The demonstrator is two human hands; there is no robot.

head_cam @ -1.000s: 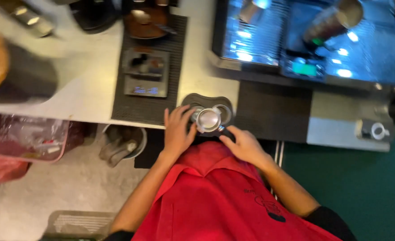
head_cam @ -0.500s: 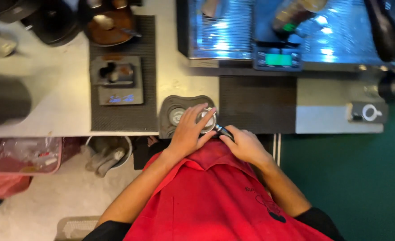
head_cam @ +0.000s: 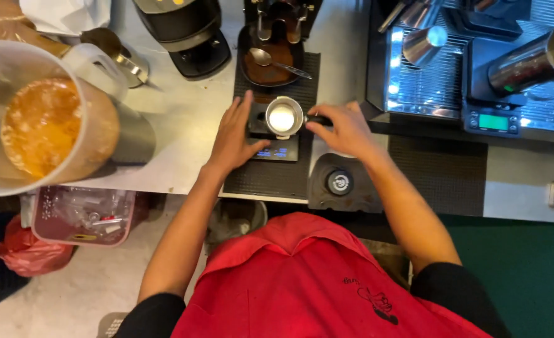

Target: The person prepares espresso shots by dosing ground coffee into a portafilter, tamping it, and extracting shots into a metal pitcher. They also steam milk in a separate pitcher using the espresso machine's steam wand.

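Portafilter on scale; right hand grips handle, left hand beside.

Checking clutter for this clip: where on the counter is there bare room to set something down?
Bare steel counter lies between the big plastic pitcher and the left hand. The dark mat right of the tamping stand is also free. Crowded: the scale under the portafilter held by the right hand, and the drip tray.

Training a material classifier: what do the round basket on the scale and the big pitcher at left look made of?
Basket: likely polished steel, with a bright reflective rim. Pitcher: apparently translucent plastic, its orange contents showing through the cloudy wall.
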